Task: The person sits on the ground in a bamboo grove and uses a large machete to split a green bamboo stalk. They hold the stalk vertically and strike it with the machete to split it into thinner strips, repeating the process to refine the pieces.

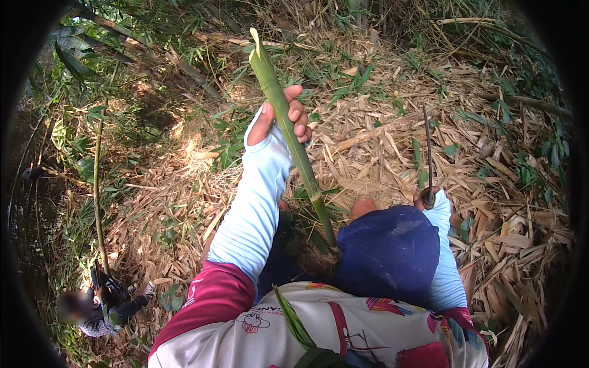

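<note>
My left hand [287, 119] is wrapped round the upper part of a green bamboo piece [297, 144]. The piece leans with its slanted, pale cut top away from me. Its lower end reaches down between my legs, beside my blue-clad knee [389, 248]. Off to the right of that knee, my right hand [428, 199] is closed on the grip of a machete [427, 147], which stands nearly upright and shows edge-on as a thin dark line. Part of the right hand's fingers is hidden. The blade is apart from the bamboo.
Dry bamboo leaves and husks [374, 141] cover the ground, with green sprigs among them. Bamboo stems [190, 70] lean at the upper left. Another person [107, 306] is at the lower left, near a tall thin pole [98, 184]. A branch [531, 105] lies at the right.
</note>
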The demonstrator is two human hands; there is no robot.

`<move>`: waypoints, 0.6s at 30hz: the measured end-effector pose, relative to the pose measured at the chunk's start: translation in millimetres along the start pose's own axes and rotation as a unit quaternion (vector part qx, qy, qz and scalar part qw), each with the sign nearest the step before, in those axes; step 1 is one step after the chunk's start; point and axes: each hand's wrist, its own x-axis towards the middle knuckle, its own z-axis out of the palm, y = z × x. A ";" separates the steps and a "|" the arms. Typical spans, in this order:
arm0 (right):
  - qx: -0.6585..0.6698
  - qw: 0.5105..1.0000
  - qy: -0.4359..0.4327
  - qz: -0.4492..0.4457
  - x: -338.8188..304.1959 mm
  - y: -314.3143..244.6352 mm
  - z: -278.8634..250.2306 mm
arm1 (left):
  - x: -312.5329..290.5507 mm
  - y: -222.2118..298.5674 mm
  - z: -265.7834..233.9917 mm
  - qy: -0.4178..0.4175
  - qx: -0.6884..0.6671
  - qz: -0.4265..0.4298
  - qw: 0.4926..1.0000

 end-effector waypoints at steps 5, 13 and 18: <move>-0.002 1.000 -0.011 -0.010 1.4 -0.6 1.2 | 1.6 10.4 0.1 0.005 -0.038 0.031 0.999; -0.028 1.000 -0.011 0.004 2.3 -1.6 1.5 | -0.8 10.2 11.6 0.039 -0.068 0.056 0.995; -0.048 0.999 -0.013 0.004 4.1 7.7 3.7 | 0.1 11.7 16.3 0.058 -0.049 0.059 0.995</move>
